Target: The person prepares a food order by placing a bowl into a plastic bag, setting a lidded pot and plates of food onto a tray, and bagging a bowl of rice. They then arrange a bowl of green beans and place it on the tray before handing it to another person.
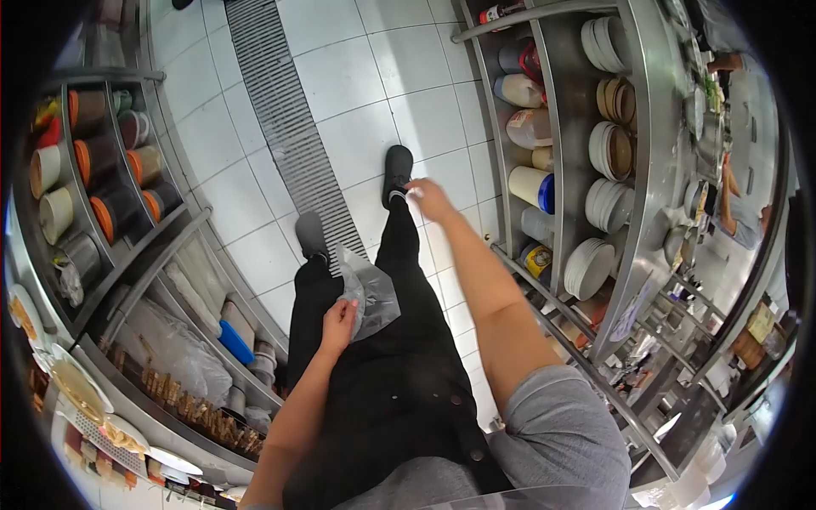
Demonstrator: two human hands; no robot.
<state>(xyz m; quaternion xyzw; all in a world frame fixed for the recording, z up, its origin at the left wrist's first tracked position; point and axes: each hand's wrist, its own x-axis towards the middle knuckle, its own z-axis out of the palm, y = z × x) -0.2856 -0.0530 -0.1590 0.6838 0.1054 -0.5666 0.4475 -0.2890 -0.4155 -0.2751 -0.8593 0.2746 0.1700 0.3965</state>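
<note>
My left hand [340,323] is closed around the edge of a clear plastic bag [374,293], which hangs crumpled in front of my dark apron. My right hand [432,202] reaches forward over the floor, fingers pinched together and slightly blurred. A small whitish bit shows at its fingertips, too small to name. Beneath that hand is my dark shoe [397,174], seen from above.
Steel shelves on the right hold stacked white bowls [588,265] and several jars and bottles [529,127]. On the left stand containers with orange lids [104,219] and a lower shelf with a blue-ended box [236,342]. A drain grate [293,140] crosses the tiled floor. Another person [741,217] is at the far right.
</note>
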